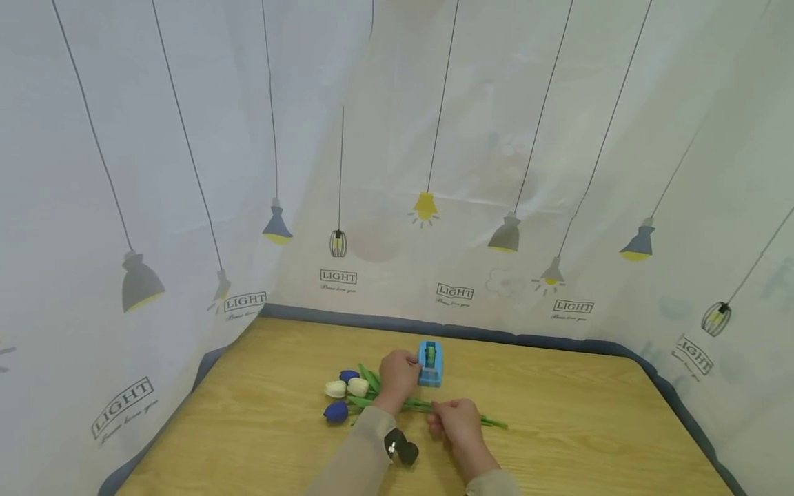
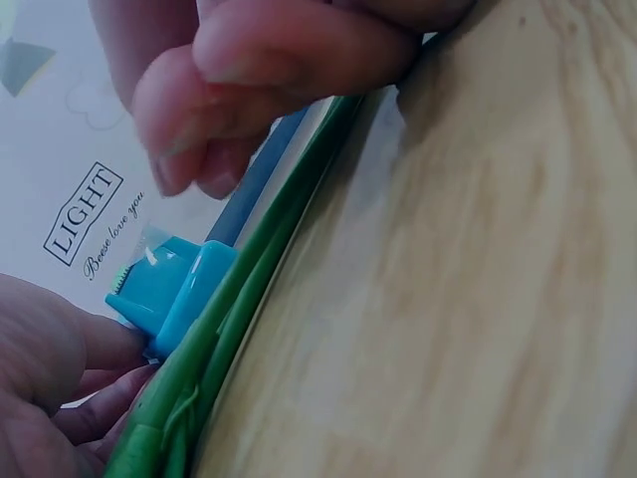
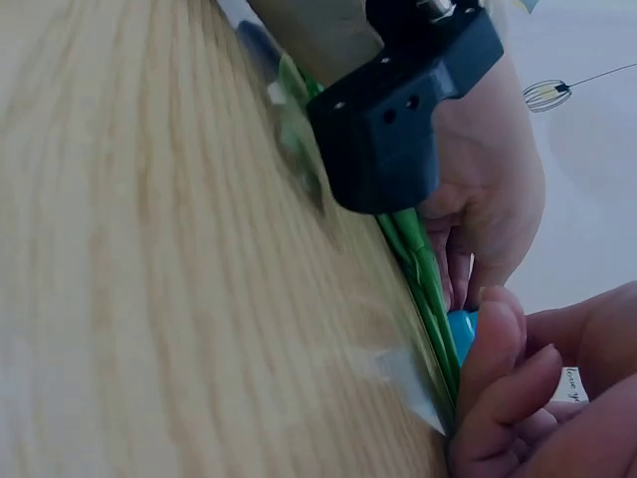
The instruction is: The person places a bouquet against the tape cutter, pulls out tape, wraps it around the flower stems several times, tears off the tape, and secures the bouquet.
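A bunch of tulips (image 1: 358, 388), two blue and two white heads, lies on the table with its green stems (image 1: 417, 405) running to the right. My left hand (image 1: 399, 375) reaches over the bunch and grips the left side of a blue tape dispenser (image 1: 431, 364). The left wrist view shows its thumb and fingers at one end of the dispenser (image 2: 184, 289). Around the stems further right, my right hand (image 1: 457, 424) pinches with thumb and curled fingers. Close to its fingertips, the right wrist view shows the stems (image 3: 423, 289); the exact contact is partly hidden.
The wooden table (image 1: 558, 420) has a dark blue edge (image 1: 484, 334) along the back and sides. Behind it hangs a pale curtain (image 1: 397, 138) printed with lamps. A black wrist camera (image 1: 401, 446) sits on the left wrist, near the stems.
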### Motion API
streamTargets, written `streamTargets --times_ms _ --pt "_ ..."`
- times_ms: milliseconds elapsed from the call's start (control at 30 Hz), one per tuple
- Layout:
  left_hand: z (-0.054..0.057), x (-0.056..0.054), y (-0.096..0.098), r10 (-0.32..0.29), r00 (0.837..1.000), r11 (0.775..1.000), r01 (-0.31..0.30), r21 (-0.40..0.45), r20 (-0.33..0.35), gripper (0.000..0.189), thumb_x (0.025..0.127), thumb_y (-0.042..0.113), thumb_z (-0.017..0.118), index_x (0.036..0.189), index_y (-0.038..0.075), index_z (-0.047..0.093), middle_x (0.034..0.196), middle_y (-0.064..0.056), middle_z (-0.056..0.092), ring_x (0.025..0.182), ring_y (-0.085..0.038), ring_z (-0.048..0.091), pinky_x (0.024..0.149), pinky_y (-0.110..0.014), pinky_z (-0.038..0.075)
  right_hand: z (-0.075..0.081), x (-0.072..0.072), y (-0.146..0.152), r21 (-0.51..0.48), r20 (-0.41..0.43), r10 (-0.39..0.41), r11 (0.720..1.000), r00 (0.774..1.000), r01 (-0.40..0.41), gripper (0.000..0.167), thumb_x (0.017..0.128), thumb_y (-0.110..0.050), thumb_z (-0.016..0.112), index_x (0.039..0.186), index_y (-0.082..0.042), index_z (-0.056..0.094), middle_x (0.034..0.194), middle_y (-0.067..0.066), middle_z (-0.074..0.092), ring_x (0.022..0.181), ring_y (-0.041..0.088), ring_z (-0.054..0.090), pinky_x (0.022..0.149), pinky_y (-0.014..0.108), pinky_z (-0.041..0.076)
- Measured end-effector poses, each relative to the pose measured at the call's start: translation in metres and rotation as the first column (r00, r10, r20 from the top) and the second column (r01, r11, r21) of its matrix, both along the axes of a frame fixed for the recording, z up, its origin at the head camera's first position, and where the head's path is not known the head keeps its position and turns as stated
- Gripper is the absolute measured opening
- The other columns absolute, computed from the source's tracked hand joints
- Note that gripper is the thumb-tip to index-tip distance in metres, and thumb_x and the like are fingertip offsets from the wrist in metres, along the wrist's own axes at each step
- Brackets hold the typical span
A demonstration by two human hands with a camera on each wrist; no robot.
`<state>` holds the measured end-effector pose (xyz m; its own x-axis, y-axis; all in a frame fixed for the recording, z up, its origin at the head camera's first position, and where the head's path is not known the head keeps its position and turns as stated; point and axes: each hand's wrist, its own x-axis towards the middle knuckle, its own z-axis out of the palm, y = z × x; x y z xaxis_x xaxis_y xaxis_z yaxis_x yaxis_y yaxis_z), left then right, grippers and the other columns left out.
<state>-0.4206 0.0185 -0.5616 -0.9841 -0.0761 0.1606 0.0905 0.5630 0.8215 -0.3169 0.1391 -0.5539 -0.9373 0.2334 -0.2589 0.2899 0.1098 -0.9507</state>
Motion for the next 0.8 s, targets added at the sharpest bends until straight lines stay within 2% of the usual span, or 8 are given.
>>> streamTargets --times_ms 200,300,433,567,667,800 --pt "0.0007 0.0006 0.0004 0.005 1.000 1.000 -0.005 0.000 0.007 0.013 0.094 0.013 0.080 0.104 0.005 0.083 0.104 -0.011 0.081 0.098 -0.029 0.076 0.083 -0.044 0.065 -0.0009 -0.0011 -0.0007 0.074 0.008 0.012 0.997 1.000 -0.012 0.016 0.101 -0.013 0.063 0.094 0.001 0.068 0.066 0.000 0.070 0.054 0.007 0.061 0.046 0.019 0.043" --pt "0.0026 0.0019 -0.0006 0.003 1.000 1.000 -0.003 -0.002 0.003 0.012 0.094 0.013 0.080 0.104 0.005 0.083 0.103 -0.011 0.081 0.095 -0.028 0.076 0.079 -0.042 0.065 0.0018 0.0006 -0.0029 0.053 -0.012 -0.005 0.999 1.000 0.006 0.018 0.100 -0.015 0.064 0.090 -0.001 0.069 0.064 -0.002 0.066 0.054 0.007 0.057 0.047 0.020 0.042" --pt "0.0039 0.0039 -0.0013 0.002 1.000 1.000 -0.002 0.010 0.004 0.012 0.095 0.013 0.079 0.104 0.004 0.083 0.103 -0.011 0.081 0.093 -0.027 0.075 0.076 -0.040 0.064 0.0046 0.0031 -0.0050 -0.023 -0.051 -0.023 0.999 0.998 0.021 0.018 0.099 -0.012 0.066 0.086 0.000 0.069 0.065 -0.001 0.061 0.056 0.008 0.055 0.051 0.019 0.048" --pt "0.0028 0.0049 -0.0010 -0.008 1.000 1.000 0.008 0.027 0.007 0.013 0.095 0.012 0.080 0.104 0.003 0.082 0.103 -0.012 0.081 0.093 -0.028 0.075 0.077 -0.042 0.064 0.0031 0.0041 -0.0049 -0.069 -0.061 -0.036 0.997 0.998 0.032 0.015 0.099 -0.008 0.067 0.090 0.004 0.068 0.067 -0.001 0.064 0.057 0.007 0.059 0.052 0.019 0.051" --pt "0.0017 0.0045 -0.0009 -0.011 1.000 1.000 0.011 0.027 0.000 0.012 0.095 0.012 0.080 0.103 0.004 0.082 0.102 -0.012 0.081 0.093 -0.028 0.075 0.078 -0.043 0.064 0.0011 0.0042 -0.0037 -0.074 -0.047 -0.045 0.996 0.998 0.042 0.014 0.098 -0.005 0.065 0.094 0.007 0.068 0.066 -0.001 0.064 0.056 0.006 0.058 0.051 0.018 0.050" --pt "0.0016 0.0034 -0.0014 -0.010 1.000 1.000 0.010 0.027 -0.015 0.012 0.094 0.012 0.081 0.102 0.003 0.082 0.102 -0.012 0.081 0.093 -0.029 0.075 0.079 -0.043 0.064 -0.0011 0.0021 -0.0023 -0.022 -0.018 -0.025 0.999 1.000 0.024 0.012 0.093 -0.005 0.062 0.089 0.005 0.068 0.062 -0.002 0.061 0.051 0.006 0.053 0.045 0.016 0.043"
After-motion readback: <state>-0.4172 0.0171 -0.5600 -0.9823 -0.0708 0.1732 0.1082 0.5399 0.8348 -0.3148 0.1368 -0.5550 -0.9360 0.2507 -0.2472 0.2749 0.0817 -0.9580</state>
